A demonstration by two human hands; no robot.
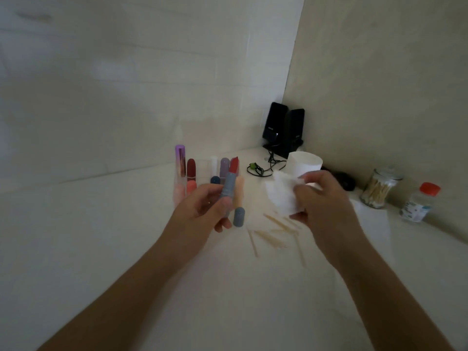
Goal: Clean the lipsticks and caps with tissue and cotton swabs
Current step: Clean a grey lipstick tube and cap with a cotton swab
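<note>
Lipstick [229, 188] uncapped, long axis near upright, red tip up, gripped by left hand [202, 209]; right hand [321, 201] beside it pinches tissue [281, 196].

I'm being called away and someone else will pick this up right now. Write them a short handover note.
Left hand grips the uncapped grey lipstick, red bullet up. Right hand pinches a tissue beside it, not touching it. A grey cap stands on the counter near the left hand. Behind, other lipsticks stand in a row; loose swabs lie by the right hand; swab jar at far right. Done: cap off, tissue ready. Left: wipe this lipstick and cap; whether the others are clean cannot be told.
</note>
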